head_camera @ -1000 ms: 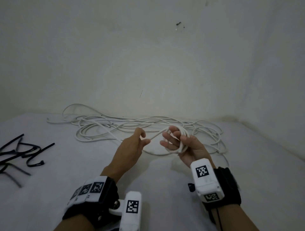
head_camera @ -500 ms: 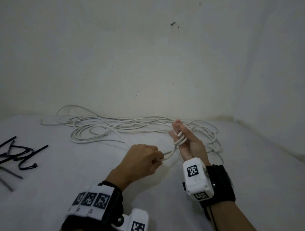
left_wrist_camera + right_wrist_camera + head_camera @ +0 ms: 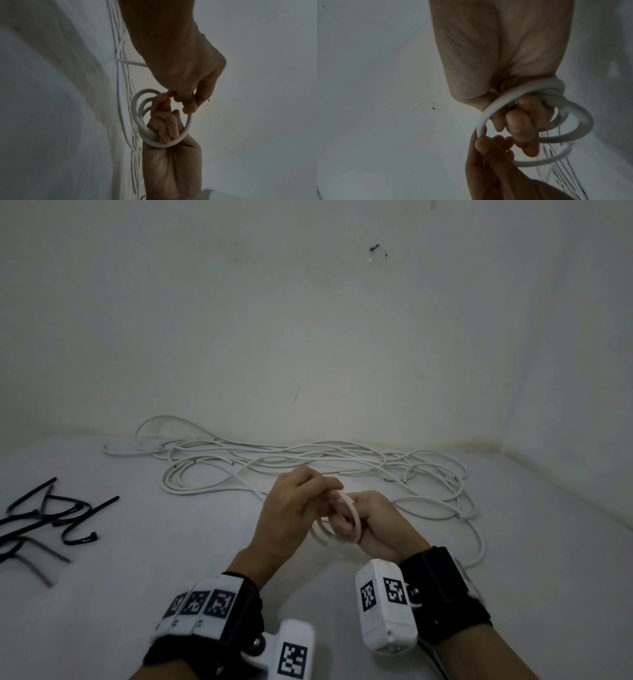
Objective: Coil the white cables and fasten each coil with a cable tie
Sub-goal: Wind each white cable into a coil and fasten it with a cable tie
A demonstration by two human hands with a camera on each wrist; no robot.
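A small coil of white cable point(image 3: 356, 520) is wound round the curled fingers of my right hand point(image 3: 346, 522), which grips it in a fist. My left hand point(image 3: 327, 491) sits right against it from the left and pinches the cable's running strand at the top of the coil. In the right wrist view the left hand point(image 3: 483, 136) pinches the outer loop of the coil point(image 3: 583, 116). The left wrist view shows several loops of the coil point(image 3: 137, 119) round the right hand point(image 3: 171, 159). The rest of the white cable point(image 3: 274, 460) lies loose and tangled behind the hands.
Several black cable ties point(image 3: 51, 518) lie loose on the white surface point(image 3: 144, 559) at the far left. A pale wall point(image 3: 308, 320) rises just behind the cable pile, and another closes in on the right.
My left hand has swung from below left up and over to the right hand, carrying the strand into another loop. The right hand's fingers have curled into a fist round the coil.
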